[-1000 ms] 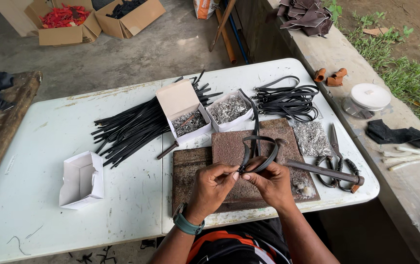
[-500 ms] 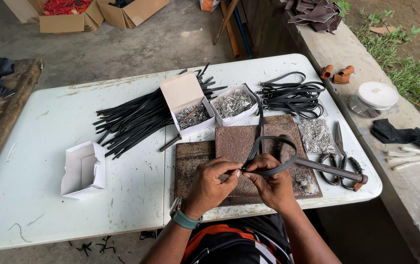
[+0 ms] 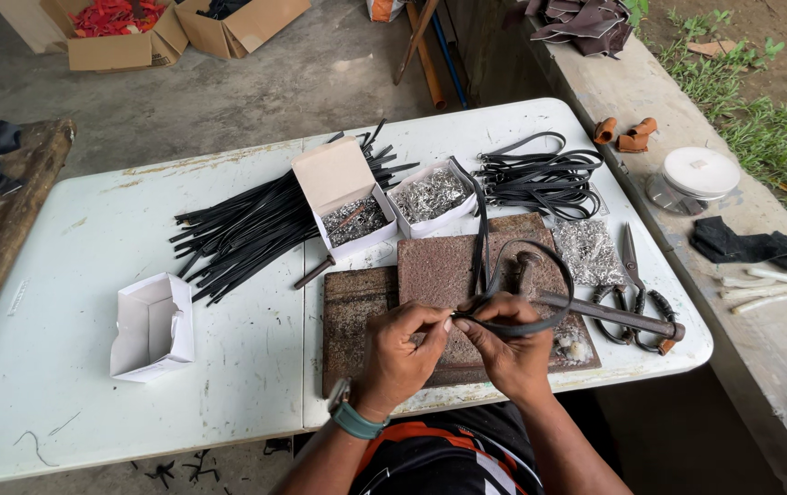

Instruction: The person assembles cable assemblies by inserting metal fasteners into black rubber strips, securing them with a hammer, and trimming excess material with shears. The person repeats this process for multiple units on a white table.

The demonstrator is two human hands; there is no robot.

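Observation:
My left hand and my right hand meet over a rusty metal slab at the table's near edge. Both pinch a black strap bent into a loop, fingertips touching at its joined ends. One long tail of the strap runs up towards the boxes. A hammer lies on the slab just right of my right hand. My left wrist wears a teal watch band.
A pile of black strips lies mid-table, beside two open white boxes of small metal pieces. Finished strap loops, a bag of metal pieces and scissors sit right. An empty white box stands left.
The view has drifted slightly. My hands stay together on the strap loop, which has swung lower and rounder over the slab.

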